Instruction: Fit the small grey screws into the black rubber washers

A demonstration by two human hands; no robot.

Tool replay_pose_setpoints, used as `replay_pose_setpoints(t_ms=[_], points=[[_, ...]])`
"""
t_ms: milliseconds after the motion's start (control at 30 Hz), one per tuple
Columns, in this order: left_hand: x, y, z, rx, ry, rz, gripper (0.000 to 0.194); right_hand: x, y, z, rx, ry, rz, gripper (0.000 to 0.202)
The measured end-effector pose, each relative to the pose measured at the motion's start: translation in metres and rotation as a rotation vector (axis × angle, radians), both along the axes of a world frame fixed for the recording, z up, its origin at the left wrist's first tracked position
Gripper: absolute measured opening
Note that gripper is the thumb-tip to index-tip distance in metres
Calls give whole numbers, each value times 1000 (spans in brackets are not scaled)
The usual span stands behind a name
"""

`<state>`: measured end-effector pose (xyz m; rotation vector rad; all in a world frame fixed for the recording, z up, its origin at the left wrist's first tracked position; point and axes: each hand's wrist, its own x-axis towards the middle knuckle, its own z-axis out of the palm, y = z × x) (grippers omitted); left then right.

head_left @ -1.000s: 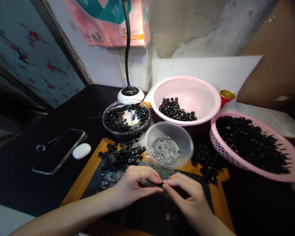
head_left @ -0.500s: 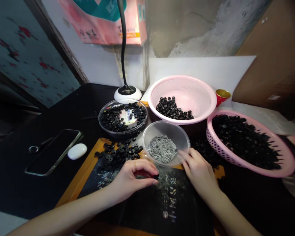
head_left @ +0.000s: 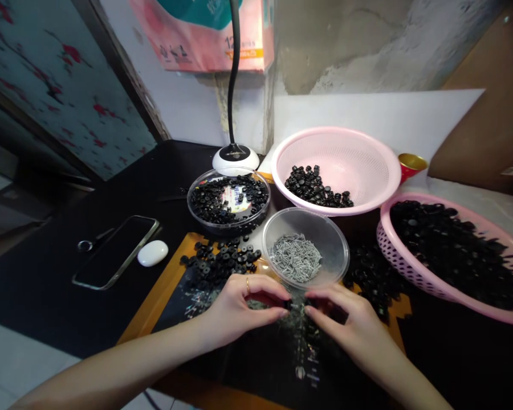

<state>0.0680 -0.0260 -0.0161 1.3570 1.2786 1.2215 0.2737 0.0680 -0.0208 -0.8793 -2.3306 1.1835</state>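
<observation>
The left hand [head_left: 239, 307] is pinching a small black washer [head_left: 287, 305] between thumb and fingertips, its fingers curled closed around it. The right hand [head_left: 350, 324] is bringing its fingertips [head_left: 310, 310] just beside that washer; whether they are gripping anything cannot be told. Just beyond both sets of fingers, a clear bowl of screws [head_left: 297, 259] is sitting, with loose black washers [head_left: 220, 262] lying beyond the left knuckles.

Both hands, left hand [head_left: 235, 304] and right hand [head_left: 350, 324], meet fingertip to fingertip below the clear bowl [head_left: 337, 242] of screws.
</observation>
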Motion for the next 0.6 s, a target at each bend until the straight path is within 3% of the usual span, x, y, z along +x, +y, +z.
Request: replay_pose_setpoints(t_ms=[100, 233, 400, 600], points=[[-1, -1, 0, 110, 62, -13, 16, -4, -12, 7, -272, 83, -34, 15], [-2, -1, 2, 260, 139, -56, 17, -5, -25, 6, -440, 211, -89, 16], [-1, -1, 6, 325, 195, -79, 18, -6, -33, 1, -430, 270, -92, 19], [-1, -2, 5, 353, 186, -105, 19, -6, -35, -5, -272, 310, -42, 20]])
